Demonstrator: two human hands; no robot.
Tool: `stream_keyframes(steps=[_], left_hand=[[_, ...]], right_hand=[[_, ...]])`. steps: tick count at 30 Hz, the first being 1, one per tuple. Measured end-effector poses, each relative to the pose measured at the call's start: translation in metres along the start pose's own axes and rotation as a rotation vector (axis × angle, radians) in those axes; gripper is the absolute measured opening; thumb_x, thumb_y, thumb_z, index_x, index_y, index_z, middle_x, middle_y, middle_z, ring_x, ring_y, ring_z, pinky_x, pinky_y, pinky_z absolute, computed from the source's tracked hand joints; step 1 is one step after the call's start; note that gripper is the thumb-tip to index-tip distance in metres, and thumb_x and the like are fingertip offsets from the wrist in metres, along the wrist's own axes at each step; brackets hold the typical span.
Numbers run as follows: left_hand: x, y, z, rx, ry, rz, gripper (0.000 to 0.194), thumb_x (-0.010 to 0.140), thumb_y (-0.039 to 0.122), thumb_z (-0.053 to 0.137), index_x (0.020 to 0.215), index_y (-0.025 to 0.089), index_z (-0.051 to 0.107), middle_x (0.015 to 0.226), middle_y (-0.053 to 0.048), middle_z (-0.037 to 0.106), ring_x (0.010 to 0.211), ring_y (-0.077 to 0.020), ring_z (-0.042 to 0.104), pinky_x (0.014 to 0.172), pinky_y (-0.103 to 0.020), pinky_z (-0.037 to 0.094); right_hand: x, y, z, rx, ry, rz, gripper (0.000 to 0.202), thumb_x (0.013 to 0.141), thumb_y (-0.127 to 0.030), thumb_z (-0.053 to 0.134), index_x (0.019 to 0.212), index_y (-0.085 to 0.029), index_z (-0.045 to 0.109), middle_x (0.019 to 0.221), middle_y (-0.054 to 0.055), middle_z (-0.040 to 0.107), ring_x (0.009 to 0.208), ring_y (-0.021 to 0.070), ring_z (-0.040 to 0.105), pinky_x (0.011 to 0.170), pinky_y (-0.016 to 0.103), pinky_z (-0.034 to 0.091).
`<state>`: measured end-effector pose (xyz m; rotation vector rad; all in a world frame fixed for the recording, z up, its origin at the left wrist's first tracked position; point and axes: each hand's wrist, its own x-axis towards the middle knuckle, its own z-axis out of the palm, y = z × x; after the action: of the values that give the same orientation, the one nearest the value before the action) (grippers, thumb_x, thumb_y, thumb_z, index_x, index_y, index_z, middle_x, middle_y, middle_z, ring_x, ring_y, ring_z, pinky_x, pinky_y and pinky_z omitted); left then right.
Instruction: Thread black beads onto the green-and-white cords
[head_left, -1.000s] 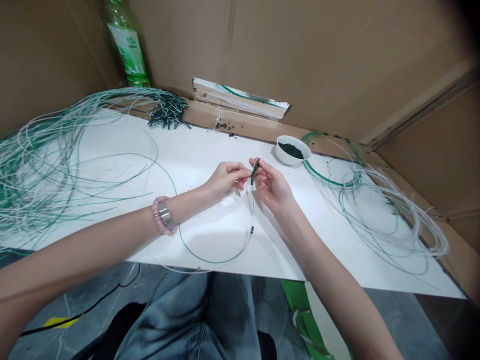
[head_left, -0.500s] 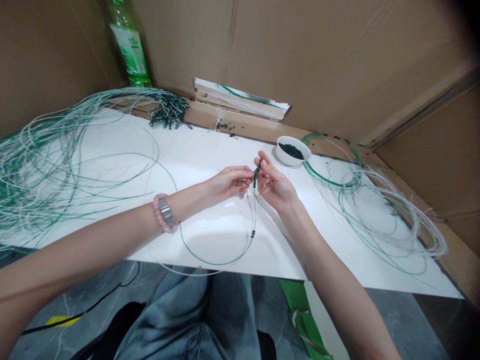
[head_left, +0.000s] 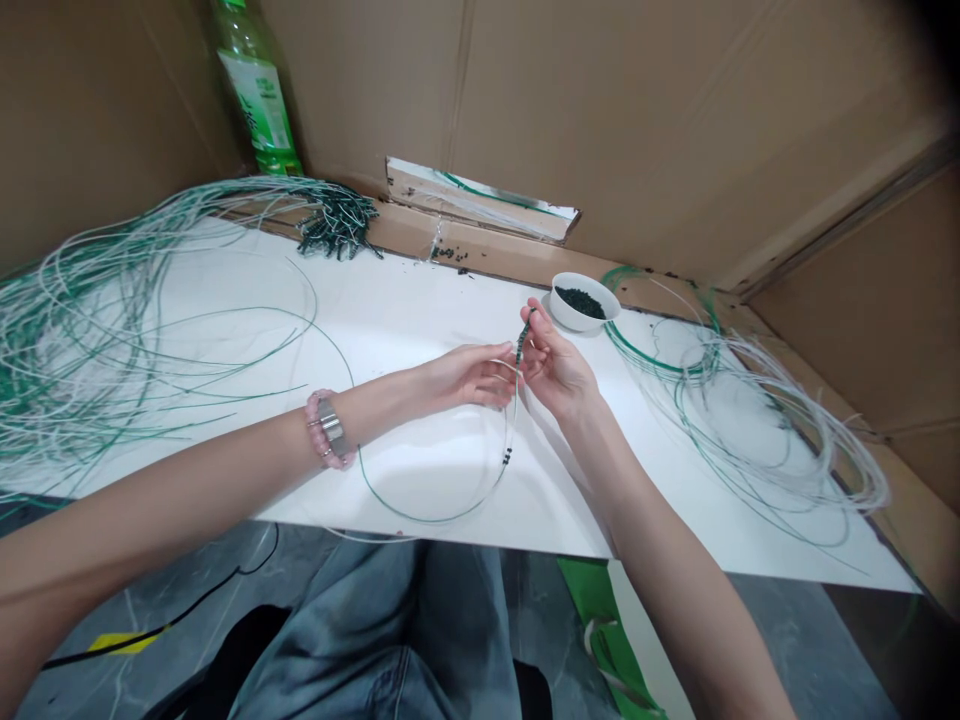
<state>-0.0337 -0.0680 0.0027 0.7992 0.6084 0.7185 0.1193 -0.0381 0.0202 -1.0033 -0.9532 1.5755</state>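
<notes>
My right hand (head_left: pixel 559 370) pinches the top of a strand of dark green beads (head_left: pixel 521 345) between thumb and fingertip. Below the beads a thin green and white cord runs down and loops left over the white tabletop. A few dark beads (head_left: pixel 507 457) sit lower on that cord, apart from the others. My left hand (head_left: pixel 476 375) is beside the strand, thumb raised off the loosely bent fingers; a white length of cord passes by its fingertips. A white bowl (head_left: pixel 559 309) of small dark beads stands just beyond my right hand.
Many green and white cords (head_left: pixel 97 310) spread over the left side, their beaded ends (head_left: pixel 337 220) bunched at the back. Coiled cords (head_left: pixel 817 440) lie at the right. A green bottle (head_left: pixel 259 110) stands in the back left corner. Cardboard walls (head_left: pixel 637 120) enclose the table (head_left: pixel 420 290).
My left thumb has lifted away from its fingers and off the beaded strand. My right hand has shifted slightly right with the beads still in its pinch.
</notes>
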Motion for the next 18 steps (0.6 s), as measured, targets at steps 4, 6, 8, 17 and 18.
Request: stream_keyframes(steps=[4,6,8,17,18], left_hand=[[-0.008,0.000,0.005,0.202,-0.132,-0.202,0.053,0.069,0.062,0.067,0.091,0.014,0.069,0.089,-0.012,0.071,0.080,-0.0175,0.068,0.076,-0.027,0.053],[-0.013,0.001,0.009,0.279,-0.244,-0.275,0.052,0.073,0.060,0.066,0.099,0.015,0.067,0.092,-0.012,0.072,0.084,-0.0178,0.068,0.079,-0.027,0.052],[-0.017,0.002,0.011,0.339,-0.325,-0.334,0.044,0.078,0.054,0.064,0.102,0.018,0.066,0.091,-0.011,0.072,0.083,-0.0171,0.068,0.079,-0.027,0.052],[-0.034,0.030,-0.005,0.737,-0.147,-0.250,0.032,0.078,0.047,0.061,0.079,0.016,0.069,0.051,0.002,0.043,0.045,-0.0084,0.032,0.045,-0.021,0.036],[-0.040,0.041,-0.007,0.848,-0.095,-0.199,0.032,0.079,0.047,0.059,0.080,0.016,0.069,0.053,0.002,0.042,0.045,-0.0084,0.032,0.044,-0.021,0.032]], right_hand=[[0.006,-0.006,-0.010,0.040,0.066,-0.069,0.021,0.072,-0.027,0.074,0.091,-0.028,0.065,0.103,-0.007,0.071,0.064,0.0015,0.060,0.042,0.006,0.044],[0.008,-0.009,-0.013,0.054,0.099,-0.107,0.024,0.071,-0.028,0.075,0.093,-0.028,0.065,0.103,-0.007,0.070,0.065,0.0012,0.061,0.044,0.006,0.045],[0.010,-0.011,-0.017,0.058,0.140,-0.150,0.028,0.071,-0.030,0.076,0.097,-0.029,0.066,0.104,-0.006,0.071,0.067,0.0031,0.063,0.046,0.008,0.048],[0.019,-0.025,-0.040,0.121,0.442,-0.310,0.034,0.089,-0.033,0.060,0.120,-0.019,0.056,0.110,0.006,0.067,0.080,0.0112,0.066,0.064,0.023,0.057],[0.019,-0.026,-0.040,0.129,0.472,-0.314,0.033,0.092,-0.031,0.057,0.121,-0.017,0.055,0.111,0.007,0.065,0.081,0.0123,0.066,0.066,0.026,0.057]])
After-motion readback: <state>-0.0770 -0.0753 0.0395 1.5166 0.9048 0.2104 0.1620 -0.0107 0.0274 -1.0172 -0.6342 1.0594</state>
